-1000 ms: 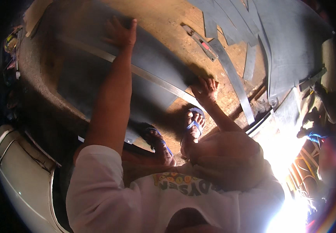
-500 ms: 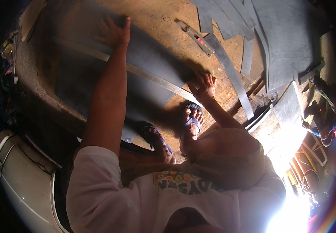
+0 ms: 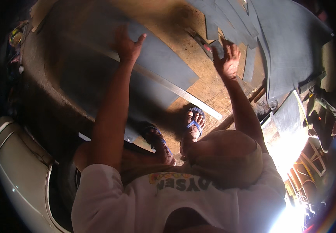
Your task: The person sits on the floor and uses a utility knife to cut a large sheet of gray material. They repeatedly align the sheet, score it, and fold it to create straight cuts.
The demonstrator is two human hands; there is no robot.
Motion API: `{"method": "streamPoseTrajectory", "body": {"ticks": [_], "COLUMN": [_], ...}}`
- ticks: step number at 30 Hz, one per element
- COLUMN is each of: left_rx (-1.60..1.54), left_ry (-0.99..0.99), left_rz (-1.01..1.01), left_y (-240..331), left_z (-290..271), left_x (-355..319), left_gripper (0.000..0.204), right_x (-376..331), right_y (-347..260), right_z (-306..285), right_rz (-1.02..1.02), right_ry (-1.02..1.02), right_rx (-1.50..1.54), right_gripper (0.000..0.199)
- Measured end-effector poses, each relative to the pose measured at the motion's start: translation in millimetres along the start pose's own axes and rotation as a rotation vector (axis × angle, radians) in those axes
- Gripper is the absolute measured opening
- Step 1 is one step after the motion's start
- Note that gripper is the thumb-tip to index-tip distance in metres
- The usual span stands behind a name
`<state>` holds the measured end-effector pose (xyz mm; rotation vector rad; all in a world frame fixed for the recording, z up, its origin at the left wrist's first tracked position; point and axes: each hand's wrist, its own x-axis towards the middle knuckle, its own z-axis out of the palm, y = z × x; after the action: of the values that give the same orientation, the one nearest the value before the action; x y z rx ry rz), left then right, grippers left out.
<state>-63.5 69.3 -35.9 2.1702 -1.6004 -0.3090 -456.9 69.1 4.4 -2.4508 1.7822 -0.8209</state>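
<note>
The left hand (image 3: 128,47), grip released, spreads over the sheet (image 3: 164,60) beneath the ruler (image 3: 170,86). The right hand (image 3: 227,61), grip also empty, is near the knife (image 3: 206,47)

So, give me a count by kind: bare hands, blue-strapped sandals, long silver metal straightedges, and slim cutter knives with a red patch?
Bare hands: 2 (left hand, right hand)
Blue-strapped sandals: 2 (left sandal, right sandal)
Long silver metal straightedge: 1
Slim cutter knife with a red patch: 1
Total: 6
</note>
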Motion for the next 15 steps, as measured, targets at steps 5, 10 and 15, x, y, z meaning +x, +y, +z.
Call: {"method": "streamPoseTrajectory", "body": {"ticks": [5,10,15], "left_rx": [0.144,0.175,0.234], "left_ry": [-0.109,-0.166,-0.236], "left_rz": [-0.006,-0.021,0.020], "left_y": [15,31,50], "left_z": [-27,-42,-43], "left_x": [-31,-44,-55], "left_gripper": [0.092,0.094,0.094], "right_x": [41,103,206], "right_y": [11,-7,-42], "right_z": [6,33,114], "right_rz": [0.052,-0.129,-0.309], "right_ry": [0.007,-0.169,-0.364], "right_rx": [0.005,0.048,-0.029], "right_gripper": [0.046,0.043,0.037]}}
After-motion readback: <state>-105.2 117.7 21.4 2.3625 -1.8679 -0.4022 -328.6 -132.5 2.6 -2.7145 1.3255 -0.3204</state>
